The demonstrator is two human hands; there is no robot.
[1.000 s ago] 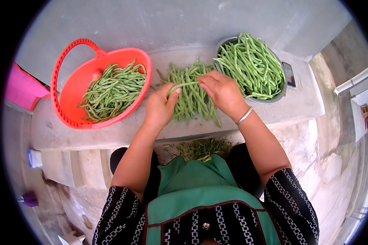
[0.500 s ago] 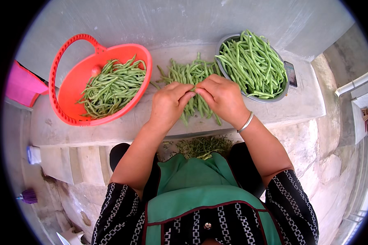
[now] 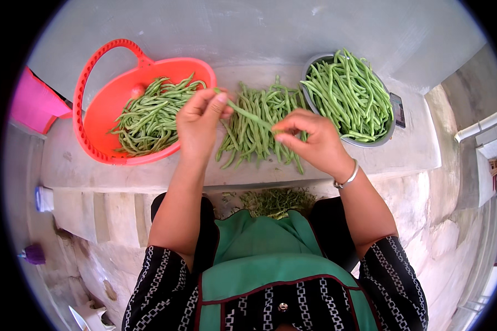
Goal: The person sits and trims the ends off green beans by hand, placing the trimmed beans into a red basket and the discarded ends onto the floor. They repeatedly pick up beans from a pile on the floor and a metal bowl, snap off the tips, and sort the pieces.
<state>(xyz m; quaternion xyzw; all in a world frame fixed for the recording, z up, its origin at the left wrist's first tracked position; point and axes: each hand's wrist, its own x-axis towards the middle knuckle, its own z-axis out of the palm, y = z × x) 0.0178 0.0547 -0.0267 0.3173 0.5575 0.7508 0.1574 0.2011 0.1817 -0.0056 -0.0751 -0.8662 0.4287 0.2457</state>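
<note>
A green bean point(image 3: 250, 115) is stretched between my two hands above a loose pile of green beans point(image 3: 259, 143) on the concrete ledge. One end is pinched by my left hand point(image 3: 200, 121), which is near the red basket. My right hand point(image 3: 315, 138) grips the other end between thumb and fingers, close to the bowl. In the red plastic basket point(image 3: 102, 118) lie more green beans point(image 3: 154, 116). On the right, a grey bowl point(image 3: 378, 144) is heaped with long, brighter green beans point(image 3: 350, 94).
A phone point(image 3: 397, 110) lies just right of the bowl, and a grey wall point(image 3: 248, 33) rises behind the ledge point(image 3: 110, 179). Green trimmings point(image 3: 276, 202) are heaped below its front edge, between my knees. A small red object point(image 3: 137, 91) rests in the basket, whose tall handle stands up.
My hands were together over the pile and have moved apart, left hand leftward, right hand slightly right and down. The bean now shows stretched between them. The whole view has shifted a little.
</note>
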